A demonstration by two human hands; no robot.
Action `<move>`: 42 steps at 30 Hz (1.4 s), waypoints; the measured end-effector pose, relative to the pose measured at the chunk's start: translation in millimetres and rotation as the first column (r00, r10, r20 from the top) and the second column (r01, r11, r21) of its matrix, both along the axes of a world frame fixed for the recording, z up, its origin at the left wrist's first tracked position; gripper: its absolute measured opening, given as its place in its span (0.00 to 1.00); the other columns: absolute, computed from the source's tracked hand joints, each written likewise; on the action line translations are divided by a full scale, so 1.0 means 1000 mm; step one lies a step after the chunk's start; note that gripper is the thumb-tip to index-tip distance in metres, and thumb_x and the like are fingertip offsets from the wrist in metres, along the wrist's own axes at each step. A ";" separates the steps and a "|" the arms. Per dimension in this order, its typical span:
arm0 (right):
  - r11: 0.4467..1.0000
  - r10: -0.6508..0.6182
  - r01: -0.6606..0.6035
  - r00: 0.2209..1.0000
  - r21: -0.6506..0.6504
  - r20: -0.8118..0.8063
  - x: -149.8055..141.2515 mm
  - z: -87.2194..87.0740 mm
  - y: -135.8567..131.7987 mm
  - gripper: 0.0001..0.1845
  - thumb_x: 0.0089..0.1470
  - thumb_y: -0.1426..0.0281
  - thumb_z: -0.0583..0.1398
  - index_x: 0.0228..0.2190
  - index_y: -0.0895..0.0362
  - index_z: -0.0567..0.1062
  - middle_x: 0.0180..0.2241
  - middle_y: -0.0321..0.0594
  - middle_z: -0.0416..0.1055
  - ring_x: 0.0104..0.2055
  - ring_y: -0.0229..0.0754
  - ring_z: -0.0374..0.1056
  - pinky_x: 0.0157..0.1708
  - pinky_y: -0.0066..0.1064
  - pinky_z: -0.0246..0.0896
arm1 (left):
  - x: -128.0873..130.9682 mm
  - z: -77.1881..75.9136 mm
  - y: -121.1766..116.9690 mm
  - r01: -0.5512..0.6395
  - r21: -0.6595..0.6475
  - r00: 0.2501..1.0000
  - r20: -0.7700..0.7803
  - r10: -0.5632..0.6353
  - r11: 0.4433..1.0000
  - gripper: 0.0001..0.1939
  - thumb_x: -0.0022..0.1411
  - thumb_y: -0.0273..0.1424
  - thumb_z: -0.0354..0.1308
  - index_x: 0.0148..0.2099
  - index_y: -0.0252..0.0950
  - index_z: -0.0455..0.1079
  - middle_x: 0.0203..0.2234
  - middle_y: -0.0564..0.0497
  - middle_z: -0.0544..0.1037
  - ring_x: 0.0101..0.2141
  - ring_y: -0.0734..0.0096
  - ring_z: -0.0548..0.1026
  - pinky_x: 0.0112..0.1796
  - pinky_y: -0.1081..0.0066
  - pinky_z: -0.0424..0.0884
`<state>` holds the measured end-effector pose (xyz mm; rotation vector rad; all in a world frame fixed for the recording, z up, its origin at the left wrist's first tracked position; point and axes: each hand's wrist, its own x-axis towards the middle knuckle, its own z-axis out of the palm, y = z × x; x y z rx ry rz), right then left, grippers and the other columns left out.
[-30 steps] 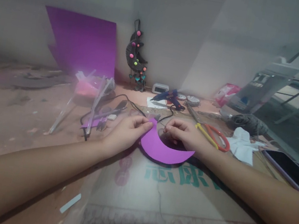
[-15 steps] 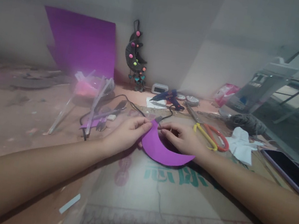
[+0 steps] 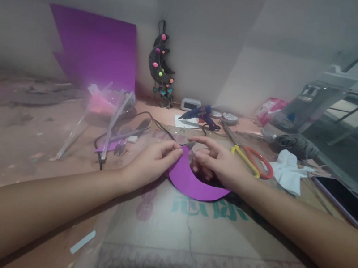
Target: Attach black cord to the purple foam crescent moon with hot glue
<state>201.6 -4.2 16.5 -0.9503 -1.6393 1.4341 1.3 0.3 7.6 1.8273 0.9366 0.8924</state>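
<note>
My left hand is closed, pinching a purple paper crescent near its upper end between thumb and fingers. A dark grey wrapping covers the crescent's upper tip. My right hand is beside that tip, inside the crescent's curve. Its index finger reaches over toward the tip, while the thumb and other fingers curl in. Anything thin in the right fingers is too small to make out. A ball of dark grey yarn lies off to the right.
A blue glue gun rests behind the hands, beside scissors with yellow and orange handles. White tissue and a phone lie right. A dark moon ornament and purple sheet lean on the wall. Glue sticks lie left.
My right hand has shifted up and toward the tip, its index finger now stretched over it. The left hand keeps its pinch on the crescent, which has tilted slightly.
</note>
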 end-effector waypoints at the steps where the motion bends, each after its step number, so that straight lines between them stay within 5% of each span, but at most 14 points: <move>1: 1.000 0.007 -0.006 1.000 -0.018 0.018 0.000 0.000 0.000 0.23 0.53 0.61 0.63 0.48 0.57 0.66 0.18 0.26 0.64 0.15 0.29 0.54 0.15 0.23 0.46 | 0.000 0.000 0.000 -0.006 0.016 1.000 -0.016 0.006 1.000 0.13 0.66 0.37 0.49 0.36 0.34 0.69 0.25 0.55 0.68 0.25 0.75 0.64 0.27 0.76 0.60; 10: 0.979 -0.197 0.196 0.980 -0.045 -0.007 0.000 -0.002 0.001 0.18 0.47 0.57 0.66 0.29 0.59 0.71 0.17 0.25 0.55 0.17 0.27 0.49 0.17 0.23 0.42 | 0.000 0.001 -0.002 0.001 0.064 0.998 -0.058 0.003 0.998 0.14 0.67 0.37 0.48 0.34 0.34 0.68 0.25 0.55 0.69 0.25 0.76 0.64 0.28 0.76 0.61; 21: 0.974 -0.204 0.197 0.977 -0.109 -0.055 -0.001 -0.002 0.000 0.17 0.43 0.63 0.68 0.32 0.58 0.71 0.16 0.24 0.61 0.16 0.28 0.53 0.17 0.24 0.47 | -0.001 0.000 -0.001 0.073 0.024 0.995 -0.067 -0.071 0.997 0.14 0.66 0.37 0.50 0.33 0.34 0.70 0.23 0.55 0.68 0.25 0.75 0.64 0.27 0.76 0.60; 31: 0.986 -0.124 0.120 0.992 -0.113 -0.033 -0.003 0.001 -0.002 0.16 0.45 0.62 0.68 0.31 0.57 0.70 0.17 0.27 0.64 0.17 0.28 0.55 0.17 0.24 0.46 | 0.000 -0.002 0.003 0.101 -0.186 0.994 -0.009 -0.104 0.977 0.11 0.61 0.38 0.57 0.34 0.34 0.71 0.18 0.57 0.65 0.18 0.80 0.60 0.19 0.78 0.55; 38: 0.996 -0.089 0.089 0.996 0.000 -0.021 0.001 -0.003 0.003 0.21 0.51 0.53 0.62 0.30 0.59 0.73 0.14 0.24 0.52 0.16 0.28 0.47 0.17 0.25 0.41 | 0.001 0.000 0.004 0.104 -0.287 0.993 0.081 -0.084 0.952 0.12 0.60 0.38 0.58 0.34 0.33 0.68 0.16 0.59 0.64 0.15 0.82 0.60 0.17 0.80 0.54; 42: 0.994 -0.105 0.105 0.994 0.032 -0.026 0.002 -0.006 0.005 0.18 0.52 0.55 0.62 0.33 0.59 0.73 0.15 0.25 0.55 0.16 0.30 0.50 0.17 0.24 0.43 | 0.001 -0.001 0.006 0.101 -0.283 0.992 0.104 -0.075 0.954 0.12 0.60 0.38 0.58 0.35 0.33 0.68 0.16 0.59 0.65 0.15 0.82 0.61 0.16 0.80 0.54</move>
